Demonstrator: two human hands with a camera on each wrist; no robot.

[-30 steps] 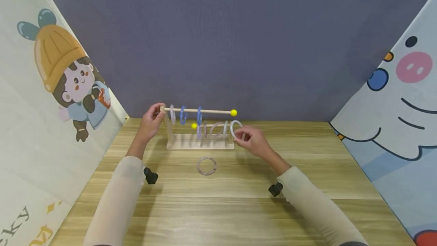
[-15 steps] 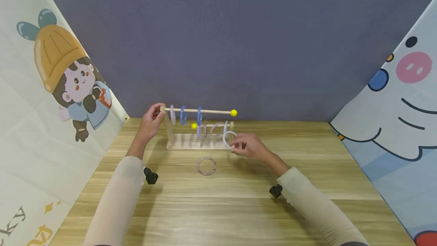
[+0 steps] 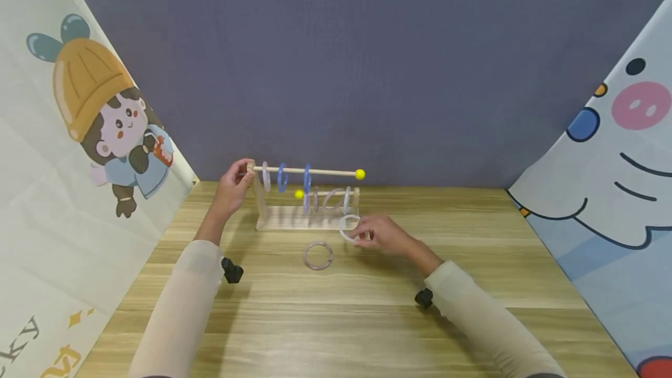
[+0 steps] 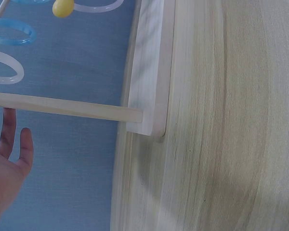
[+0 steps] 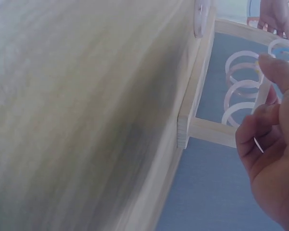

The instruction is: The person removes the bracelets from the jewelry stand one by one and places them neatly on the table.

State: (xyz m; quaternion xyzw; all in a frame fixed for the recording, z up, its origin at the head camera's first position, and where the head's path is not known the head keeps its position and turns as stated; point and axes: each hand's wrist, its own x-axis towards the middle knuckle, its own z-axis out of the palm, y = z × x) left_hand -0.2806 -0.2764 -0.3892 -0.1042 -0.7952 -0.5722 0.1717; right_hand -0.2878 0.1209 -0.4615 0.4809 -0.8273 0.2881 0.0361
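A wooden bangle rack (image 3: 283, 219) stands at the back of the table. My left hand (image 3: 232, 187) grips the top of its left post, thumb in front. My right hand (image 3: 383, 233) pinches a white bangle (image 3: 341, 228) low before the rack's right end; fingers partly cover it in the right wrist view. On the upper rod (image 3: 333, 172) hang a pale bangle (image 3: 266, 179) and two blue ones, including a blue bangle (image 3: 307, 179) nearer the middle. Several pale and mauve bangles hang on the lower rod, among them a whitish bangle (image 3: 347, 200).
A mauve bangle (image 3: 304, 258) lies flat on the wooden table (image 3: 325, 319) in front of the rack. Yellow balls cap the rod ends, the upper ball (image 3: 360, 174) pointing right. A dark panel (image 3: 336, 74) rises right behind, with printed panels at both sides.
My right hand has brought the white bangle down and slightly left, from beside the lower rod's right end to in front of the base. The left hand stays on the post.
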